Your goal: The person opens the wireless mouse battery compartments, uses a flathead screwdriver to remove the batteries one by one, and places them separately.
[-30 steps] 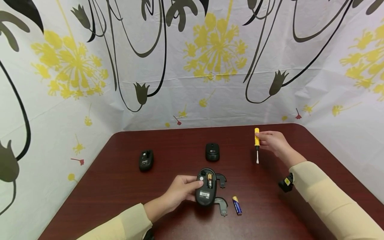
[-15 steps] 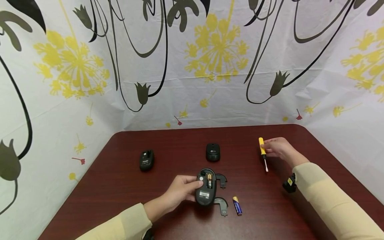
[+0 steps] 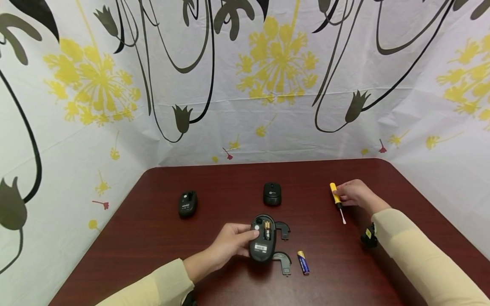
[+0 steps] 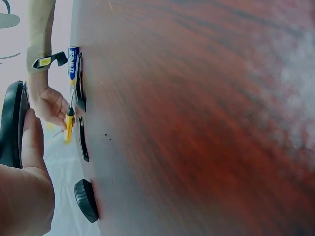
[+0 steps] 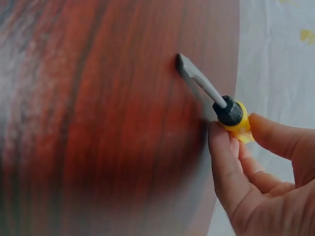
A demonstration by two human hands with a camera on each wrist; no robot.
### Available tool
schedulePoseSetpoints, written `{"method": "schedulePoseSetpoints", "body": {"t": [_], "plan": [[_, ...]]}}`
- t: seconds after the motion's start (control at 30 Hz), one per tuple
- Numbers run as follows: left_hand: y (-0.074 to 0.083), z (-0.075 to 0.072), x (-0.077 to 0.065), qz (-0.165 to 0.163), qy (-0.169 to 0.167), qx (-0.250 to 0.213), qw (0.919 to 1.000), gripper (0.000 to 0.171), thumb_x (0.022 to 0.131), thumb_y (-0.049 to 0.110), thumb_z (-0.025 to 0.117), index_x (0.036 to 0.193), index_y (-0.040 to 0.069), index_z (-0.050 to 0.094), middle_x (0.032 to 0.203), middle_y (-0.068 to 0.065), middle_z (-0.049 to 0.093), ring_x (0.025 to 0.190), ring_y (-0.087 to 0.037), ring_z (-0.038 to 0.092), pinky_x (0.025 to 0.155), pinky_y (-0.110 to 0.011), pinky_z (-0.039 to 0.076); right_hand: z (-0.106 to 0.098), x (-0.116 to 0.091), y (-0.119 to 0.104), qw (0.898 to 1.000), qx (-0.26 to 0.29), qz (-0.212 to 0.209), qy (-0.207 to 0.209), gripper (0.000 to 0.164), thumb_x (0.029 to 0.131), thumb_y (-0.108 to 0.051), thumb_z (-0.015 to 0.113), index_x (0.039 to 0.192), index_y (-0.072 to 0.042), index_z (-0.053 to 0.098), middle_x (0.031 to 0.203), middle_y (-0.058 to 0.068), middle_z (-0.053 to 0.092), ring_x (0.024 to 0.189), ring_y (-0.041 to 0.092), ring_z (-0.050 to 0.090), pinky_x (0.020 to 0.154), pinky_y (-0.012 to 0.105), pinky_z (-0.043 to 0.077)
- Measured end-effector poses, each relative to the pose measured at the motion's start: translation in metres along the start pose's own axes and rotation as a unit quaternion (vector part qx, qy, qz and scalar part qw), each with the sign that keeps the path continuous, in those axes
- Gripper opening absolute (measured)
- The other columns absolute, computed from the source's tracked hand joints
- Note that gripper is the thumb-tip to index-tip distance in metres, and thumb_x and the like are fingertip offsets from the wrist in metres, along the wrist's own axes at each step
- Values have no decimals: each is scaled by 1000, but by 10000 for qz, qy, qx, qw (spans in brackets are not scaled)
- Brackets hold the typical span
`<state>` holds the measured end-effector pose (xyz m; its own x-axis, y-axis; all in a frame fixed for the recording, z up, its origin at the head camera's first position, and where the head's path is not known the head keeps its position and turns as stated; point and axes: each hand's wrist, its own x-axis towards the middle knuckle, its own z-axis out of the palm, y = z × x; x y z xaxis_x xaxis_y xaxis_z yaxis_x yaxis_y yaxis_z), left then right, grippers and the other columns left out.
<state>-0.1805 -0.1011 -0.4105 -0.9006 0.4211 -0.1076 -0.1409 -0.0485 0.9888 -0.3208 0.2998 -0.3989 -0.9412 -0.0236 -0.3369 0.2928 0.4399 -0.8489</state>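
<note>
"Hands first: what are they doing?"

"The left hand (image 3: 229, 244) is pinching an opened mouse (image 3: 261, 256) by its left edge, thumb over the upturned underside, and is holding it above the table (image 3: 226, 187). The right hand (image 3: 355, 194) is gripping a screwdriver (image 3: 337, 201) by its yellow handle, fingers and thumb closing on it, blade slanting down."

"Is the blade touching the table?"

"I cannot tell; it is pointing close to it."

"What is lying around the mouse?"

"One battery (image 3: 267, 230) is sitting in its compartment. Two grey cover pieces (image 3: 284, 264) are lying just to the right, a loose blue battery (image 3: 303, 262) beside the lower one."

"And farther out?"

"A second mouse (image 3: 272, 194) is sitting top up; a third mouse (image 3: 187, 204) is lying underside up, leftward. Flower-printed cloth (image 3: 237, 123) is hanging behind."
</note>
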Motion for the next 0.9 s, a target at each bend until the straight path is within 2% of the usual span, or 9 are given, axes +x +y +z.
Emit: {"method": "schedulePoseSetpoints", "body": {"t": [0.23, 0.43, 0.73, 0.9], "plan": [[-1, 1, 1, -25, 37, -17, 10000, 38, 94, 15, 63, 122, -10, 60, 101, -21, 69, 86, -26, 70, 69, -38, 59, 4, -1, 0, 9997, -159, 79, 175, 40, 95, -8, 60, 125, 17, 49, 111, 19, 54, 86, 20, 59, 79, 40, 57], [-2, 1, 1, -57, 68, 2, 10000, 39, 94, 15, 63, 123, -10, 61, 101, -20, 69, 86, -26, 70, 69, -38, 59, 9, 1, 1, 9992, -143, 24, 368, 37, 93, -5, 62, 121, 18, 53, 107, 20, 56, 85, 21, 60, 75, 39, 58], [-3, 0, 1, -91, 56, -24, 9999, 38, 94, 16, 63, 123, -9, 61, 102, -20, 70, 86, -25, 70, 69, -37, 59, 10, 2, 4, 9990, -142, -59, 420, 37, 93, -5, 61, 120, 19, 53, 112, 24, 54, 88, 23, 60, 77, 39, 58], [-3, 0, 1, -90, 24, -40, 9999, 39, 94, 16, 63, 123, -9, 61, 102, -20, 69, 87, -26, 70, 69, -37, 59, 10, 1, 4, 9990, -69, -59, 443, 36, 93, -5, 62, 119, 20, 54, 107, 21, 57, 85, 21, 61, 78, 39, 57]]}}
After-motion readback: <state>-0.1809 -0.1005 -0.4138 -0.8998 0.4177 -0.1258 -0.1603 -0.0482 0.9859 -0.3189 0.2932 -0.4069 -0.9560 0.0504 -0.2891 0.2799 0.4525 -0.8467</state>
